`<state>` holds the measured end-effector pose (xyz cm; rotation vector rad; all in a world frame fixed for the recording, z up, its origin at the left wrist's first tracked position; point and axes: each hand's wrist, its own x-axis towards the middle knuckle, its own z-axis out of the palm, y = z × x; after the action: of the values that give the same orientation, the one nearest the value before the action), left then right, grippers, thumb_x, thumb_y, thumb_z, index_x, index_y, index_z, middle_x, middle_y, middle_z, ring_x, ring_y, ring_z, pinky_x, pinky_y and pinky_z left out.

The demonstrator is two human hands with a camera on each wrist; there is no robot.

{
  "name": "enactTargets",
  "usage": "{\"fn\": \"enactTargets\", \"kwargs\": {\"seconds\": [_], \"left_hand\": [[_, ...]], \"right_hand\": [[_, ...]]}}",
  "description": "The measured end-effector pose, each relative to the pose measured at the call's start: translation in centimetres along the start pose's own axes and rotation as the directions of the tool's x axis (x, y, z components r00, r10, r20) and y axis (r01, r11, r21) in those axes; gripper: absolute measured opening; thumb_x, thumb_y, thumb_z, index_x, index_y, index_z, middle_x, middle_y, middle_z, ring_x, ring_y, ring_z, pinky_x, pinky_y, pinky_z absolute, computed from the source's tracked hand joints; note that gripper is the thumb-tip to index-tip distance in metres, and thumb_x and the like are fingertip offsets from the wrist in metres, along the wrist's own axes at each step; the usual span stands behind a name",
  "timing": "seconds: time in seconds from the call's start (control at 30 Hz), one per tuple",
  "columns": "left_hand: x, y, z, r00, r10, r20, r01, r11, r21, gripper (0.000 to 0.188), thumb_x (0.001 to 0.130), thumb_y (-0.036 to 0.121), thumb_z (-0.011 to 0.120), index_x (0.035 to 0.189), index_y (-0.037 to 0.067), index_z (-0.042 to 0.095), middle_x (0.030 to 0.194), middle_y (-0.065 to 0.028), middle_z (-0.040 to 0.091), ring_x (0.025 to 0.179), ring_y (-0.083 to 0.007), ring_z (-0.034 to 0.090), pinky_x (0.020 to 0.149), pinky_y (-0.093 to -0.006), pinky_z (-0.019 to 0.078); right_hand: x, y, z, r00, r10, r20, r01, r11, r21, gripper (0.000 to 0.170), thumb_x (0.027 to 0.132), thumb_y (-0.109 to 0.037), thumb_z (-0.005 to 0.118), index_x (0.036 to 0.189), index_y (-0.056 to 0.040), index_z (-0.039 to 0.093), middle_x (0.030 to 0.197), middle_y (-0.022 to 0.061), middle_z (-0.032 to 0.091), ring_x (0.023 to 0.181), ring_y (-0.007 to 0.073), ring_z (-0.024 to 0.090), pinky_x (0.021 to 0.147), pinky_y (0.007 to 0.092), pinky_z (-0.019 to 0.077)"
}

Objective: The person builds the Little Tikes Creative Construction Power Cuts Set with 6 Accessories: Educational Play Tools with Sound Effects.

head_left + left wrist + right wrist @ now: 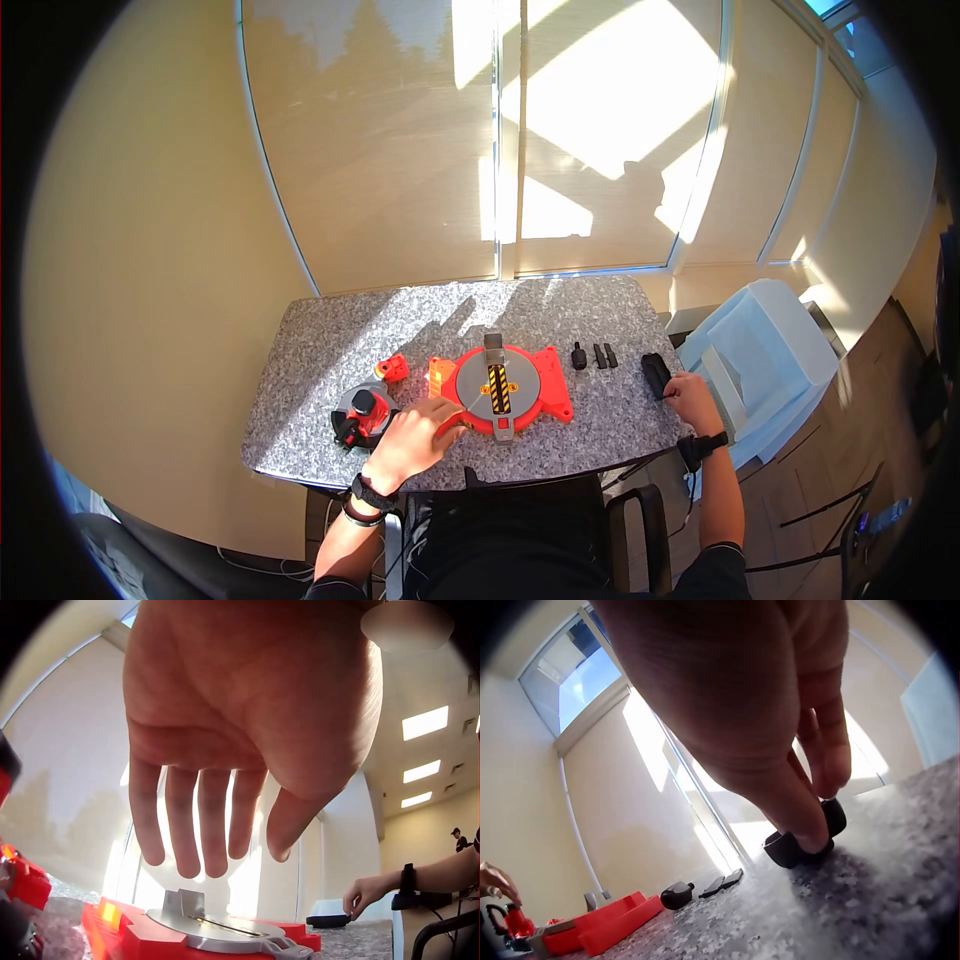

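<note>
A red base with a round grey disc (pixel 525 385) and a yellow-and-black striped strip lies mid-table. My left hand (pixel 415 438) is over its lower left side; in the left wrist view that hand (pixel 240 750) hangs above the base (pixel 142 937) with fingers extended, holding nothing. At the table's right edge my right hand (pixel 694 402) is at a long black piece (pixel 654 374). From the right wrist, my right hand (pixel 780 742) shows its thumb and fingers pinching the black piece (pixel 781 850), which rests on the tabletop. Its far side is partly hidden by the fingers.
Left of the base are a grey disc with red and black parts (pixel 365 408) and a small red-orange piece (pixel 392 368). Between base and right hand lie a black knob-like piece (pixel 578 357) and two flat black pieces (pixel 606 356). A light blue chair (pixel 775 350) stands at the right.
</note>
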<state>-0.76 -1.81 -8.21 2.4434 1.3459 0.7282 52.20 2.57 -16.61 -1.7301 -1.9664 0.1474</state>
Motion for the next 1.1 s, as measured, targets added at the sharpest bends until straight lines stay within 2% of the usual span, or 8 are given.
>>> {"fn": "enactTargets", "kwargs": {"seconds": [0.37, 0.43, 0.57, 0.67, 0.77, 0.87, 0.93, 1.1], "left_hand": [[-0.8, -0.4, 0.8, 1.000, -0.012, -0.013, 0.012, 1.000, -0.020, 0.030, 0.091, 0.021, 0.076, 0.117, 0.007, 0.071, 0.115, -0.0136, 0.071, 0.104, -0.0364, 0.069, 0.084, -0.0441, 0.0584], [-0.8, -0.8, 1.3, 0.997, 0.053, -0.063, -0.054, 0.998, -0.014, 0.029, 0.094, 0.025, 0.072, 0.114, 0.004, 0.068, 0.106, -0.0154, 0.070, 0.095, -0.0393, 0.069, 0.077, -0.0476, 0.0577], [-0.7, -0.9, 1.4, 0.996, 0.067, -0.065, -0.068, 0.998, -0.011, 0.029, 0.094, 0.025, 0.072, 0.113, 0.005, 0.068, 0.106, -0.0154, 0.069, 0.095, -0.0393, 0.069, 0.077, -0.0476, 0.0576], [-0.5, -1.2, 1.5, 1.000, -0.022, -0.002, 0.022, 1.000, 0.005, 0.033, 0.091, 0.022, 0.075, 0.119, 0.006, 0.069, 0.119, -0.0160, 0.069, 0.106, -0.0387, 0.068, 0.084, -0.0457, 0.0584], [0.0, -2.1, 2.2, 0.998, 0.058, -0.028, -0.056, 0.996, 0.066, 0.034, 0.093, 0.025, 0.072, 0.120, 0.005, 0.065, 0.118, -0.0156, 0.067, 0.102, -0.0390, 0.068, 0.082, -0.0478, 0.0574], [0.6, -3.0, 2.8, 0.998, 0.016, 0.056, -0.020, 0.997, 0.070, 0.045, 0.091, 0.025, 0.074, 0.130, 0.006, 0.062, 0.134, -0.0169, 0.061, 0.119, -0.0383, 0.063, 0.097, -0.0477, 0.0541], [1.1, -3.3, 3.0, 0.992, 0.087, 0.095, -0.099, 0.987, 0.128, 0.057, 0.088, 0.025, 0.079, 0.139, 0.006, 0.059, 0.147, -0.0197, 0.053, 0.134, -0.0393, 0.054, 0.111, -0.0476, 0.0470], [2.5, -4.3, 3.8, 0.989, 0.066, 0.136, -0.087, 0.984, 0.156, 0.074, 0.083, 0.024, 0.083, 0.148, 0.008, 0.052, 0.156, -0.0220, 0.043, 0.142, -0.0415, 0.045, 0.117, -0.0486, 0.0408]], "right_hand": [[-0.2, -3.6, -2.1, 0.998, 0.063, 0.029, -0.061, 0.997, -0.051, 0.013, 0.074, -0.008, 0.080, 0.085, -0.0028, 0.075, 0.092, 0.0150, 0.069, 0.093, 0.0364, 0.068, 0.083, 0.0450, 0.0545], [0.2, -4.7, -2.3, 0.997, 0.078, 0.002, -0.078, 0.996, -0.046, 0.015, 0.076, -0.011, 0.080, 0.087, -0.0026, 0.075, 0.093, 0.0153, 0.069, 0.094, 0.0369, 0.067, 0.085, 0.0452, 0.0540], [1.3, -6.6, -1.8, 0.999, 0.001, -0.041, -0.001, 1.000, -0.002, 0.021, 0.080, -0.017, 0.080, 0.093, -0.0022, 0.074, 0.094, 0.0146, 0.070, 0.092, 0.0358, 0.067, 0.084, 0.0444, 0.0539], [2.7, -8.2, -1.0, 0.999, -0.041, -0.022, 0.042, 0.999, 0.031, 0.023, 0.082, -0.019, 0.079, 0.097, -0.0023, 0.073, 0.095, 0.0141, 0.070, 0.093, 0.0349, 0.067, 0.084, 0.0442, 0.0539], [4.1, -10.0, 0.3, 0.997, -0.075, 0.003, 0.075, 0.995, 0.071, 0.025, 0.083, -0.020, 0.079, 0.099, -0.0024, 0.072, 0.096, 0.0143, 0.070, 0.096, 0.0349, 0.067, 0.085, 0.0436, 0.0541], [5.5, -11.5, 1.8, 0.989, -0.149, 0.018, 0.147, 0.985, 0.088, 0.029, 0.084, -0.022, 0.078, 0.105, -0.0033, 0.072, 0.101, 0.0155, 0.070, 0.099, 0.0358, 0.067, 0.086, 0.0439, 0.0543], [6.5, -12.0, 3.0, 0.981, -0.193, 0.028, 0.190, 0.978, 0.080, 0.032, 0.085, -0.023, 0.077, 0.110, -0.0041, 0.071, 0.104, 0.0163, 0.070, 0.101, 0.0364, 0.067, 0.088, 0.0444, 0.0543], [8.6, -12.5, 6.2, 0.975, -0.211, 0.064, 0.210, 0.977, 0.027, 0.043, 0.087, -0.024, 0.075, 0.126, -0.0078, 0.067, 0.117, 0.0177, 0.066, 0.110, 0.0382, 0.065, 0.094, 0.0476, 0.0537]]}}
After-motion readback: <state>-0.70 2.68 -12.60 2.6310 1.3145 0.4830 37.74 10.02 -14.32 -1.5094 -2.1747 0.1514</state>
